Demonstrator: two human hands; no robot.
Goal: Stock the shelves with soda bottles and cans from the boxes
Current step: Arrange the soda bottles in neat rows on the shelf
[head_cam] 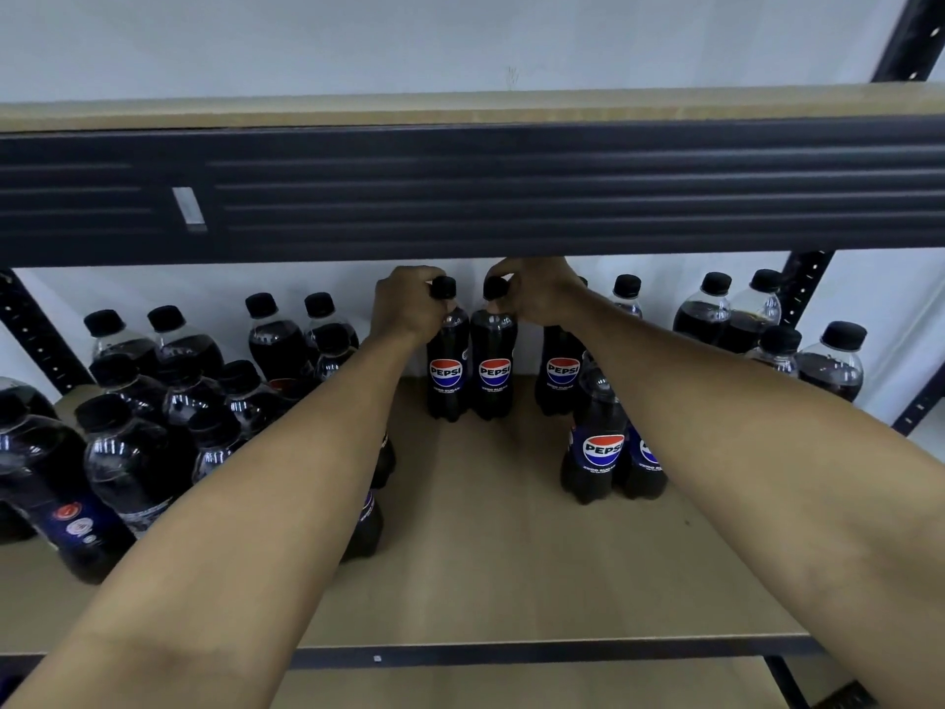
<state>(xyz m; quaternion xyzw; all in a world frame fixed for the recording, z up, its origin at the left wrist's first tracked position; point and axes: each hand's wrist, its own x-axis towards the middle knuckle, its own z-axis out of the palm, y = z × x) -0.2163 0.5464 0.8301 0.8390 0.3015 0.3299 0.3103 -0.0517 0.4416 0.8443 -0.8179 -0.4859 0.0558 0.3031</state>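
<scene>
Two black Pepsi bottles stand upright side by side at the back middle of the wooden shelf (491,545). My left hand (406,304) grips the neck of the left bottle (447,371) just under its black cap. Fingers of my right hand (537,294) curl round the cap and neck of the right bottle (493,373). Both bottles' bases rest on the shelf board. Both forearms reach in from the front.
Several dark soda bottles crowd the shelf's left side (133,452). More Pepsi bottles (595,447) stand right of centre, and others line the back right (828,360). The dark beam of the upper shelf (511,191) hangs just above my hands. Black uprights frame the rack.
</scene>
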